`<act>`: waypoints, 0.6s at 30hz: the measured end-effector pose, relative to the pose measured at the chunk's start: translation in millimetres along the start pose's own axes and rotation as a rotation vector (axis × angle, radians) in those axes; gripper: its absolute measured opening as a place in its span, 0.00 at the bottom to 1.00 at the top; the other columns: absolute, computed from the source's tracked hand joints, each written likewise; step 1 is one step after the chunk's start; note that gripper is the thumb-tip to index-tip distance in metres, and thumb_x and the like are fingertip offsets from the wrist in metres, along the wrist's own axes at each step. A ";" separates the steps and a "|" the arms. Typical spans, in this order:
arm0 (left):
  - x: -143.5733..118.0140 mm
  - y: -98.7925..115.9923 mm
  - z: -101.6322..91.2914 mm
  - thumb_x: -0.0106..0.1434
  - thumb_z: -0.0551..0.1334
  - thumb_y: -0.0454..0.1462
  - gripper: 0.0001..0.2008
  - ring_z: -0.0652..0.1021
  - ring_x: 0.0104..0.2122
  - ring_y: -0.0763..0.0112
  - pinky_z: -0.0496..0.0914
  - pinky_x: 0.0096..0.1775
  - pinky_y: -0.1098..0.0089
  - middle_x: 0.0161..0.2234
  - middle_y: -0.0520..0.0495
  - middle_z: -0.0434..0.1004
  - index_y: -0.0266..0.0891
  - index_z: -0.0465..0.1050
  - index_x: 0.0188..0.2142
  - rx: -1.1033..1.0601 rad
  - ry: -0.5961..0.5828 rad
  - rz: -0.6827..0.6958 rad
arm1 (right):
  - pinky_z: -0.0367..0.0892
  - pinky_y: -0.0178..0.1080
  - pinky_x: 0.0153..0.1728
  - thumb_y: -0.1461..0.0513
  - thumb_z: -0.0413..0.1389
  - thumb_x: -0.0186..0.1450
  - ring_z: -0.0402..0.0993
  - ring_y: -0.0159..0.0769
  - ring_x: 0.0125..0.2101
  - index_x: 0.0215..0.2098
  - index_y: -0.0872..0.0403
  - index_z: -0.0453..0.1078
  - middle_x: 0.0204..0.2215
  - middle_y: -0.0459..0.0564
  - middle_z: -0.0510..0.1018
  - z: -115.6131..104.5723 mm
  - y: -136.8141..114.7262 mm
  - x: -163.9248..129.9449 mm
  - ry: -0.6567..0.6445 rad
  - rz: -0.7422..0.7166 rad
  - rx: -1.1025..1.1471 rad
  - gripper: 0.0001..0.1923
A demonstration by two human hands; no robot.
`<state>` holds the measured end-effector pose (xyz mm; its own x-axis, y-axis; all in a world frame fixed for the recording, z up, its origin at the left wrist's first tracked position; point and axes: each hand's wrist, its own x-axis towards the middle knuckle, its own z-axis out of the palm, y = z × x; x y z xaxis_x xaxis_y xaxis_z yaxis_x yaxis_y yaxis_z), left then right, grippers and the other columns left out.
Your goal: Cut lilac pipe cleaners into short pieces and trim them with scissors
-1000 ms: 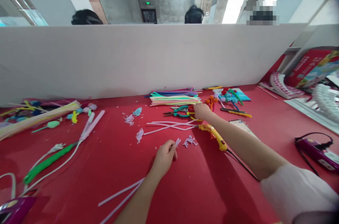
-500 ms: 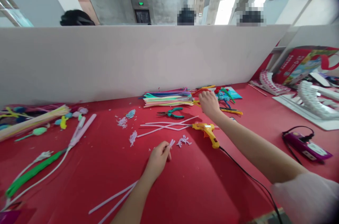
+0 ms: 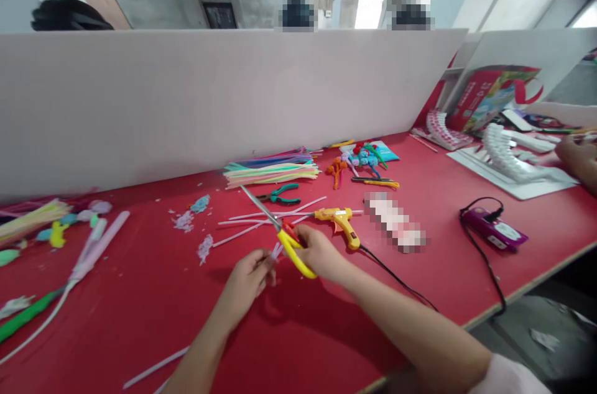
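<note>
Nearest to you, your left hand (image 3: 247, 279) hovers low over the red bench (image 3: 326, 332), its grip pinched shut on the end of a short pale lilac pipe cleaner (image 3: 276, 251). Just beside it, your right hand (image 3: 319, 252) has its fingers closed through the yellow handles of a pair of scissors (image 3: 284, 238); the blades point up and to the left, away from you, and whether they stand apart cannot be made out. The lilac piece lies against the scissors near the pivot.

Behind the hands, several long lilac pipe cleaners (image 3: 270, 218) lie crossed on the bench, with a yellow glue gun (image 3: 339, 221) to their right, its black cord trailing toward the bench edge. Lilac scraps (image 3: 204, 248) lie to the left. Farther back rest green-handled pliers (image 3: 282, 194) and a flat stack of coloured pipe cleaners (image 3: 270, 171) near the white partition (image 3: 186, 96). To the right, a purple device (image 3: 494, 231) with a cable lies near the bench edge. At the far right, another person's hand (image 3: 578, 158) shows.
</note>
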<state>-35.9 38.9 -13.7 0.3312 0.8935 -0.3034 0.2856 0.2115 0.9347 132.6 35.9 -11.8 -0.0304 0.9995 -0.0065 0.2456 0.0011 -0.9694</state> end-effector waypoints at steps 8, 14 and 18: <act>-41.3 17.9 17.7 0.59 0.51 0.45 0.12 0.68 0.15 0.77 0.60 0.15 0.77 0.24 0.49 0.73 0.38 0.58 0.34 -0.217 -0.190 -0.279 | 0.60 0.34 0.19 0.56 0.60 0.49 0.66 0.30 0.19 0.27 0.50 0.59 0.20 0.43 0.68 6.8 0.1 -16.7 -0.230 0.158 0.430 0.13; -25.3 12.8 22.4 0.60 0.53 0.43 0.11 0.73 0.22 0.74 0.67 0.26 0.73 0.22 0.50 0.71 0.36 0.62 0.33 -0.084 -0.187 -0.139 | 0.61 0.33 0.18 0.57 0.61 0.46 0.65 0.27 0.17 0.28 0.52 0.58 0.20 0.40 0.68 4.9 9.7 -14.1 -0.236 0.185 0.554 0.17; -12.0 5.8 23.7 0.59 0.52 0.43 0.12 0.63 0.13 0.82 0.53 0.16 0.78 0.21 0.52 0.70 0.36 0.63 0.32 -0.011 -0.164 -0.053 | 0.65 0.34 0.23 0.58 0.62 0.46 0.68 0.28 0.19 0.28 0.54 0.58 0.21 0.41 0.70 3.3 15.1 -8.6 -0.192 0.157 0.632 0.18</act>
<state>-16.9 20.0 -9.1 0.4585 0.8043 -0.3780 0.2968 0.2624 0.9182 133.4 27.2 -27.1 -0.2262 0.9630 -0.1462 -0.3505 -0.2205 -0.9103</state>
